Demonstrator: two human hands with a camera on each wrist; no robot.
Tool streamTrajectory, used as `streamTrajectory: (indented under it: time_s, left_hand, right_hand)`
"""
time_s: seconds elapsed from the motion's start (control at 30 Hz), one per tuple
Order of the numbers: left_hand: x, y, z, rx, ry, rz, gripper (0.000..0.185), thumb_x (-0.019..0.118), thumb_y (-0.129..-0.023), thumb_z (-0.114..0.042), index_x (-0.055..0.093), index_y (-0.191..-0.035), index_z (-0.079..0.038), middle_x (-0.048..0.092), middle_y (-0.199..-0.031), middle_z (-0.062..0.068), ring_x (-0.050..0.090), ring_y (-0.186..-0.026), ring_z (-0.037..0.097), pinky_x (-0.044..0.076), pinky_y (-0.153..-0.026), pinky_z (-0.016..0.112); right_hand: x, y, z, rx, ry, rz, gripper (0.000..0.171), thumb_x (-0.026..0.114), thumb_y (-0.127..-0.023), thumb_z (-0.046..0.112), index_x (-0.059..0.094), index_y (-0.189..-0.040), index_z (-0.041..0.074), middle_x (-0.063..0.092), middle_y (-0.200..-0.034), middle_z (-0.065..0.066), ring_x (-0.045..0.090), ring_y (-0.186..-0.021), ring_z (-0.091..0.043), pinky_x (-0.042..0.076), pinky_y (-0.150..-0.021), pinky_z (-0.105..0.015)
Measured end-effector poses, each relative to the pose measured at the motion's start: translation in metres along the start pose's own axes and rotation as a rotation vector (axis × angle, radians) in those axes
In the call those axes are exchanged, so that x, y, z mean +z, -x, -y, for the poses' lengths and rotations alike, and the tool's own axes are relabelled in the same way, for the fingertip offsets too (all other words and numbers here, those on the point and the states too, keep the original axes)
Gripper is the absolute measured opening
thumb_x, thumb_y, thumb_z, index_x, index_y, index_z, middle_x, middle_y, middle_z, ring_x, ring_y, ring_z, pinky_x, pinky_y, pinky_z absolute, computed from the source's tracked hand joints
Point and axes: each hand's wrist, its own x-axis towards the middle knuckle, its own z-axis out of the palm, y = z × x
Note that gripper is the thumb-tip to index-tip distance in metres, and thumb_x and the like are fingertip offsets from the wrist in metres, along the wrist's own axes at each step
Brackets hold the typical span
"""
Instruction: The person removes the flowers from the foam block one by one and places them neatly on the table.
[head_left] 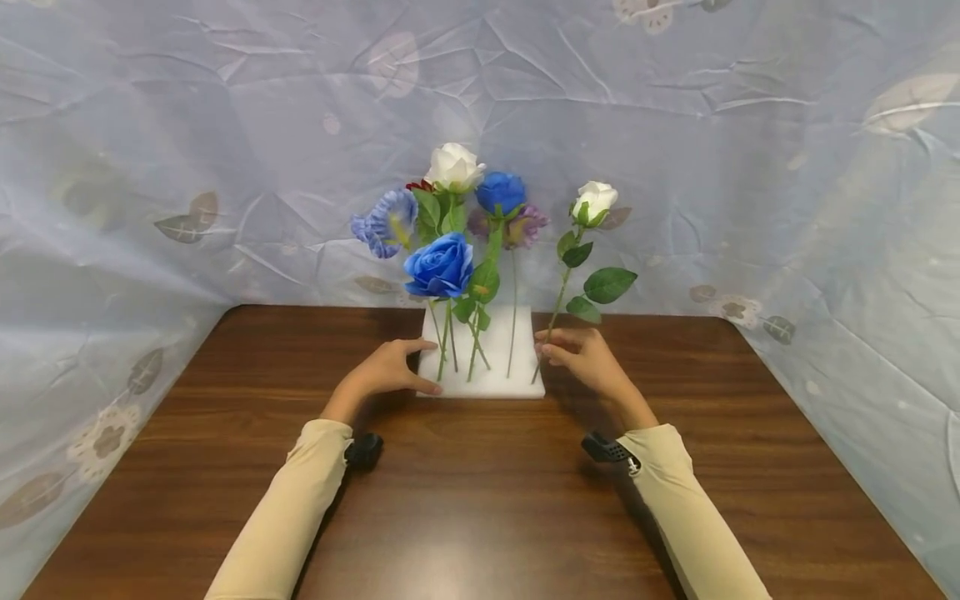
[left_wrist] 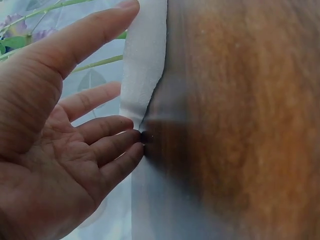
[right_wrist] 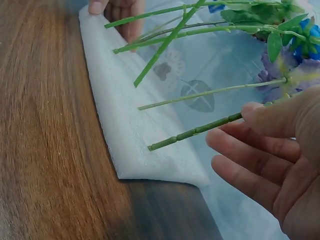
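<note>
A white foam board lies on the table with several flower stems standing in it. My right hand pinches the green stem of a white rose between thumb and fingers. In the right wrist view the lower end of that stem meets the foam near its right front corner. At the board's left side, my left hand rests with thumb and fingers spread, fingertips touching the foam edge. Blue roses, another white rose and a light-blue ruffled flower rise from the board.
A purple flower and part of a dark red flower show behind the others. The brown wooden table reaches back to a pale patterned curtain, which also hangs at both sides.
</note>
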Motion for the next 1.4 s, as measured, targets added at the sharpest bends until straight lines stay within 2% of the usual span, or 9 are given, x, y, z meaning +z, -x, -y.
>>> streamTrajectory:
  time_s: [0.1,0.33,0.57,0.63,0.83,1.0,1.07,1.2,1.4]
  left_hand:
    - [0.000,0.002,-0.001,-0.006,0.005,-0.003,0.089,0.089,-0.074,-0.046,0.054,-0.149,-0.013,0.051,-0.152,0.023,0.045,-0.143,0.041,0.041,-0.116,0.056]
    - [0.004,0.008,0.002,-0.030,0.027,-0.012,0.090,0.089,-0.075,-0.047,0.053,-0.150,-0.013,0.047,-0.155,0.023,0.042,-0.146,0.042,0.039,-0.118,0.057]
    - [0.007,0.010,0.003,-0.014,0.041,-0.026,0.090,0.090,-0.074,-0.046,0.054,-0.149,-0.011,0.046,-0.155,0.025,0.041,-0.145,0.044,0.038,-0.118,0.058]
    - [0.007,0.009,0.003,-0.011,0.039,-0.034,0.090,0.090,-0.074,-0.045,0.054,-0.148,-0.011,0.046,-0.155,0.025,0.041,-0.145,0.044,0.039,-0.118,0.058]
    - [0.008,0.007,0.003,-0.006,0.028,-0.042,0.090,0.090,-0.073,-0.046,0.055,-0.147,-0.011,0.048,-0.153,0.025,0.043,-0.144,0.044,0.039,-0.117,0.058]
    - [0.009,0.006,0.003,-0.003,0.025,-0.034,0.091,0.090,-0.072,-0.047,0.055,-0.148,-0.011,0.046,-0.154,0.025,0.043,-0.144,0.045,0.039,-0.116,0.059]
    - [0.009,0.006,0.004,-0.003,0.026,-0.033,0.092,0.090,-0.072,-0.047,0.054,-0.148,-0.011,0.046,-0.155,0.026,0.042,-0.144,0.045,0.040,-0.116,0.059]
    - [0.009,0.005,0.003,-0.003,0.032,-0.042,0.092,0.091,-0.072,-0.047,0.055,-0.148,-0.012,0.046,-0.155,0.025,0.043,-0.144,0.044,0.039,-0.117,0.058]
    - [0.006,0.003,0.001,0.004,0.034,-0.038,0.091,0.091,-0.073,-0.045,0.054,-0.149,-0.010,0.046,-0.155,0.025,0.042,-0.144,0.044,0.039,-0.117,0.058]
  right_hand:
    - [0.001,0.001,0.000,0.006,-0.038,-0.032,0.029,0.067,-0.097,0.002,0.067,-0.122,-0.014,0.072,-0.111,-0.031,0.074,-0.098,-0.037,0.064,-0.081,-0.040]
    - [0.010,0.001,-0.005,-0.004,-0.073,-0.124,0.027,0.071,-0.094,0.002,0.069,-0.114,-0.016,0.073,-0.103,-0.032,0.077,-0.085,-0.022,0.065,-0.074,-0.031]
    - [0.019,-0.001,-0.007,0.018,-0.078,-0.182,0.025,0.069,-0.094,-0.002,0.066,-0.111,-0.020,0.071,-0.106,-0.036,0.072,-0.090,-0.049,0.061,-0.078,-0.056]
    - [0.020,-0.001,-0.001,0.017,-0.078,-0.187,0.024,0.068,-0.094,-0.004,0.066,-0.110,-0.021,0.070,-0.105,-0.038,0.071,-0.091,-0.054,0.060,-0.078,-0.057]
    - [0.019,0.006,0.027,0.017,-0.058,-0.192,0.021,0.069,-0.092,-0.005,0.067,-0.106,-0.021,0.071,-0.097,-0.037,0.072,-0.087,-0.052,0.064,-0.074,-0.047]
    - [0.018,0.011,0.036,0.001,-0.022,-0.210,0.017,0.071,-0.091,-0.005,0.070,-0.100,-0.018,0.072,-0.093,-0.034,0.073,-0.072,-0.017,0.062,-0.067,-0.024]
    - [0.019,0.012,0.037,-0.007,-0.009,-0.222,0.014,0.071,-0.090,-0.005,0.070,-0.098,-0.017,0.072,-0.092,-0.033,0.070,-0.069,-0.011,0.059,-0.065,-0.018]
    - [0.019,0.011,0.037,-0.018,-0.001,-0.236,0.011,0.072,-0.090,-0.005,0.071,-0.095,-0.015,0.072,-0.089,-0.032,0.070,-0.069,-0.021,0.057,-0.063,-0.018]
    - [0.019,0.003,0.015,-0.042,0.003,-0.220,0.014,0.071,-0.091,-0.005,0.072,-0.100,-0.015,0.073,-0.092,-0.032,0.073,-0.075,-0.022,0.060,-0.066,-0.020]
